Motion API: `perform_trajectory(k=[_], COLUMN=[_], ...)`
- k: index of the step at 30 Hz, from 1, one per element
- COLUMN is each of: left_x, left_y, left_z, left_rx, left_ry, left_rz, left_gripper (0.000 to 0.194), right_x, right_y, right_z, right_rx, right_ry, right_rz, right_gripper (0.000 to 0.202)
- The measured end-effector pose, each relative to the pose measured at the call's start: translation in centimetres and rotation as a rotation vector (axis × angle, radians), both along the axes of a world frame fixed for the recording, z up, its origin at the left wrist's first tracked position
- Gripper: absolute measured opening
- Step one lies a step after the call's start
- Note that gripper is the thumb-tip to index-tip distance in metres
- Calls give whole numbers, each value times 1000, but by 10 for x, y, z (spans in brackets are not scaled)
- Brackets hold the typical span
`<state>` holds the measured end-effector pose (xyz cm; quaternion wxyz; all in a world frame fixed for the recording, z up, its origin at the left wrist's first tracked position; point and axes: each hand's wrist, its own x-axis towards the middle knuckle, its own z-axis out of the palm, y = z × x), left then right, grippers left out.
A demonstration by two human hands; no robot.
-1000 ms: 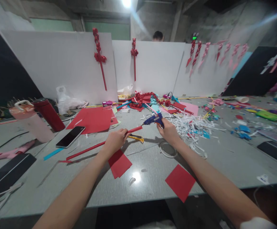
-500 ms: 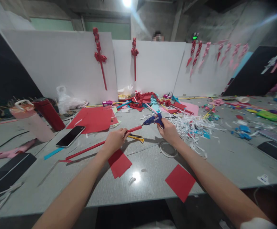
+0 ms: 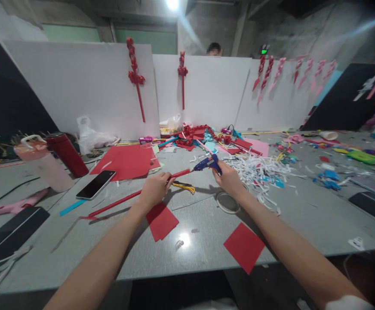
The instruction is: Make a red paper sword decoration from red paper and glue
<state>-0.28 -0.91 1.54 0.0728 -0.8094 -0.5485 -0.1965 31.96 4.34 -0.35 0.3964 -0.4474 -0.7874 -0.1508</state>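
Observation:
My left hand (image 3: pixel 155 188) is closed around a long red paper stick (image 3: pixel 118 202), whose far end points to the right. My right hand (image 3: pixel 228 176) grips a blue glue gun (image 3: pixel 207 163), its nozzle right by that end of the stick; whether they touch is too small to tell. Below my left hand lie red paper squares (image 3: pixel 162 221). Another red square (image 3: pixel 244 247) is near the table's front edge. Yellow-handled scissors (image 3: pixel 185 186) rest between my hands, and a round grey object (image 3: pixel 228 202) sits below my right wrist.
At left are a phone (image 3: pixel 96 184), a pink bottle (image 3: pixel 44 165), a red bottle (image 3: pixel 67 155) and a pink glue gun (image 3: pixel 21 203). Red sheets (image 3: pixel 124 162) and white paper shreds (image 3: pixel 258 170) lie farther back. A person's head (image 3: pixel 213 49) shows above the white boards (image 3: pixel 203 94).
The red stick and the blue glue gun have shifted very slightly in my hands, with the stick's right end a little farther left. My grip on both is the same.

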Motion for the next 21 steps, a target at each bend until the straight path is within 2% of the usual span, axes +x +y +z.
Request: perform_trajectory(k=[6, 13, 15, 17, 18, 19, 21], left_x=[-1, 5, 8, 10, 11, 12, 14], left_y=[0, -7, -9, -9, -10, -10, -10], left_z=[-2, 6, 8, 9, 8, 7, 4], left_rx=[133, 263, 289, 327, 352, 379, 433], left_ry=[-109, -56, -41, -50, -57, -65, -74], left_rz=[11, -4, -21, -44, -58, -75, -121], left_gripper=[38, 39, 40, 40, 40, 40, 39], right_x=[-3, -5, -10, -20, -27, -36, -58], right_y=[0, 15, 15, 8, 1, -6, -24], right_z=[0, -17, -18, -14, -10, -6, 4], right_rx=[-35, -272, -253, -181, -181, -240, -501], right_ry=[7, -52, -10, 142, 255, 372, 621], right_rz=[-10, -220, -286, -323, -291, -195, 162], right_gripper=[25, 22, 28, 38, 41, 42, 41])
